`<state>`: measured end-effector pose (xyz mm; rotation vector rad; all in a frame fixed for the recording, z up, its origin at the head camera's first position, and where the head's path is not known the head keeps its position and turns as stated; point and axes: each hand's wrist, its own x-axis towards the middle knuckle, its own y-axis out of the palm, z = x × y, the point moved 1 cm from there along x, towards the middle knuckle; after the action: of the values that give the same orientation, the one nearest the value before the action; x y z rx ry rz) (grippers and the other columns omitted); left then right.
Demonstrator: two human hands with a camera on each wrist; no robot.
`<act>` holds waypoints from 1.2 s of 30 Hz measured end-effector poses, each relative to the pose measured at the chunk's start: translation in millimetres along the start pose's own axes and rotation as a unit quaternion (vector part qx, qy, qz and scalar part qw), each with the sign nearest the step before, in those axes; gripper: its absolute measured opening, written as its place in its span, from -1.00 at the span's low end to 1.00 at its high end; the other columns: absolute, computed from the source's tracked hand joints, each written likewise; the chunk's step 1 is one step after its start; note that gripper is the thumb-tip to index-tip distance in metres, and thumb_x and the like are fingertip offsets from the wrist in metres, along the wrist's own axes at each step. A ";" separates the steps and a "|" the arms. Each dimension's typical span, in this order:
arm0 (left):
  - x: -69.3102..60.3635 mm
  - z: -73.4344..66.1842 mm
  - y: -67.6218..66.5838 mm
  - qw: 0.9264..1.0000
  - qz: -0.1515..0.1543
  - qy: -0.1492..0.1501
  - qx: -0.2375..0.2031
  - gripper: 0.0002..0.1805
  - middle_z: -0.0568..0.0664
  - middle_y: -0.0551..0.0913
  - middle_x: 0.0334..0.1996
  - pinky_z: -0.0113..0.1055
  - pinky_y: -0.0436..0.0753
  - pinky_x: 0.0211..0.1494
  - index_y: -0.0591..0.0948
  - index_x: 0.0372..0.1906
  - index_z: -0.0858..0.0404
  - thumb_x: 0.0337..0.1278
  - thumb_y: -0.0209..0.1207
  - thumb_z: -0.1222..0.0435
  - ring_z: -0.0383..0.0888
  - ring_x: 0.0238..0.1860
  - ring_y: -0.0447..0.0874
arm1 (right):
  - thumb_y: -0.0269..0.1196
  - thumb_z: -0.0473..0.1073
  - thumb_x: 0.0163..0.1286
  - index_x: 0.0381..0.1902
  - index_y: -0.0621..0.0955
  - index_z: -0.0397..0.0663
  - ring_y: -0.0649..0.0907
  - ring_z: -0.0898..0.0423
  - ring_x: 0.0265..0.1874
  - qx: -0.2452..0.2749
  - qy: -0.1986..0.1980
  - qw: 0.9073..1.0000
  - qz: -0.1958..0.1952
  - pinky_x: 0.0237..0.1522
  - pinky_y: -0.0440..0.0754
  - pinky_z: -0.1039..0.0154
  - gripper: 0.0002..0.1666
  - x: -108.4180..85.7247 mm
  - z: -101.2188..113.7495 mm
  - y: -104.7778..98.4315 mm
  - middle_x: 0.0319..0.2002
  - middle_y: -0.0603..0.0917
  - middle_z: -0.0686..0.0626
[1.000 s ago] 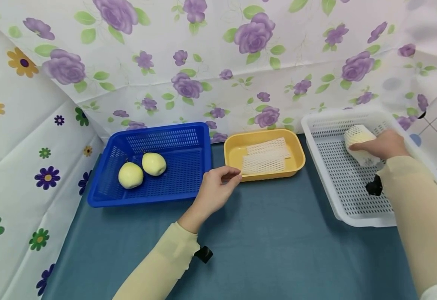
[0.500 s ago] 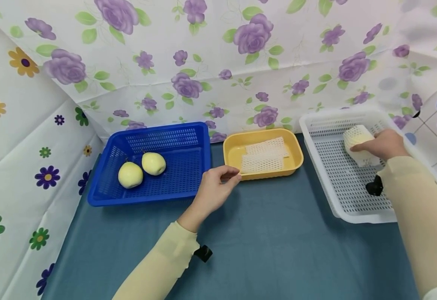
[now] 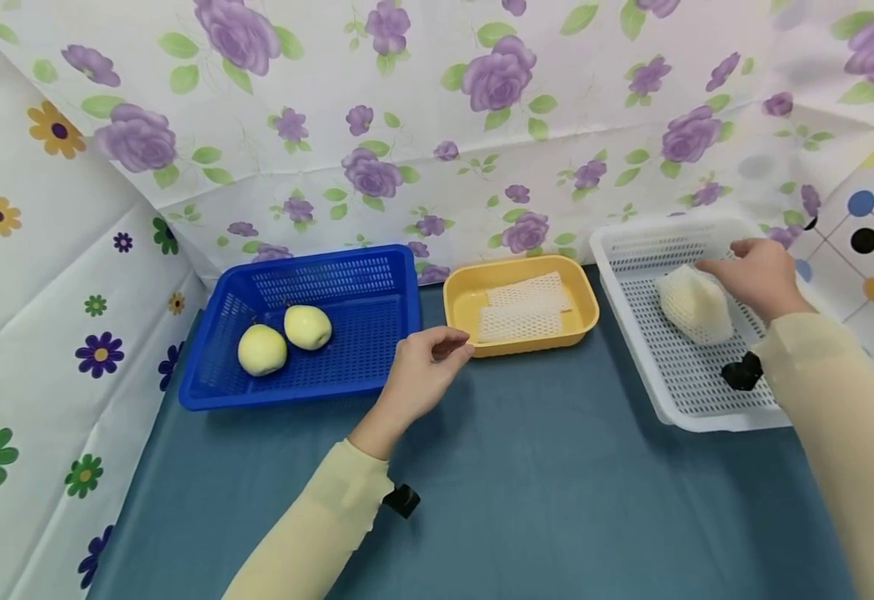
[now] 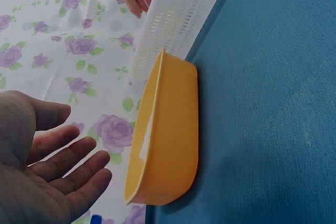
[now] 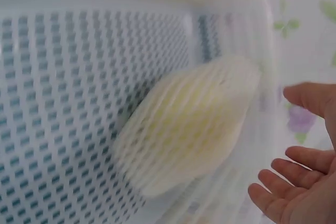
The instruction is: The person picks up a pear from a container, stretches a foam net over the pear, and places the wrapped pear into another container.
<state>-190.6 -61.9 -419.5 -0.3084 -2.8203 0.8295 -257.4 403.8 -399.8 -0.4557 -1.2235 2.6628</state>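
In the head view a fruit in a white foam net [image 3: 695, 305] lies in the white basket [image 3: 650, 367]. My right hand [image 3: 762, 275] is just above and beside it, not touching; the right wrist view shows a gap between the netted fruit [image 5: 189, 127] and the spread fingers of that hand [image 5: 302, 166]. By the front left of the yellow tray [image 3: 519, 345], my left hand [image 3: 425, 375] hangs with relaxed, bent fingers and holds nothing; in the left wrist view this hand [image 4: 52, 161] is beside the tray [image 4: 176, 135]. Flat foam nets [image 3: 522, 321] lie in the tray.
A blue basket [image 3: 294, 398] at the left holds two pale yellow-green fruits [image 3: 262, 350]. Flowered cloth hangs behind the containers and at the left. A small black device is strapped at each wrist, the right one over the white basket.
My right hand has let go of the netted fruit and lifted off it, while the fruit now lies turned in the basket. The left hand stays beside the tray. The head view has shifted slightly.
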 end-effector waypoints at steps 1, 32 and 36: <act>-0.6 -0.3 -0.6 1.000 -0.001 -0.001 -0.001 -0.79 -0.23 0.69 -0.25 -0.36 0.67 -0.10 0.65 -0.13 0.01 0.18 0.18 0.07 -0.34 -0.21 0.64 | 0.07 0.53 0.10 0.42 0.06 -0.29 0.21 -0.38 0.30 0.015 0.002 1.000 -0.008 0.19 0.29 -0.31 0.25 -3.2 4.7 0.8 0.40 0.10 -0.37; -21.5 1.3 -28.9 0.999 -0.029 0.020 0.026 -0.81 -0.28 0.68 -0.24 -0.32 0.67 -0.09 0.64 -0.14 -0.08 0.20 0.15 0.03 -0.37 -0.20 0.64 | 0.20 0.26 0.23 0.07 0.55 -0.02 0.57 -0.07 0.07 0.091 -0.188 0.978 -0.020 -0.04 0.61 -0.03 -0.39 -103.4 98.7 93.5 0.03 0.61 -0.12; -25.7 5.4 -48.3 0.996 -0.035 0.034 0.069 -0.75 -0.27 0.68 -0.19 -0.29 0.66 -0.04 0.63 -0.08 -0.07 0.22 0.11 -0.02 -0.36 -0.14 0.64 | 0.20 0.25 0.23 0.04 0.56 -0.01 0.58 -0.05 0.05 0.088 -0.196 0.977 -0.005 -0.06 0.63 0.01 -0.42 -105.6 110.0 100.5 0.04 0.60 -0.10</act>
<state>-174.1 -110.9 -400.4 -0.2116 -2.6787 0.9726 -199.6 231.0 -387.4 0.1094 -1.0546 2.9088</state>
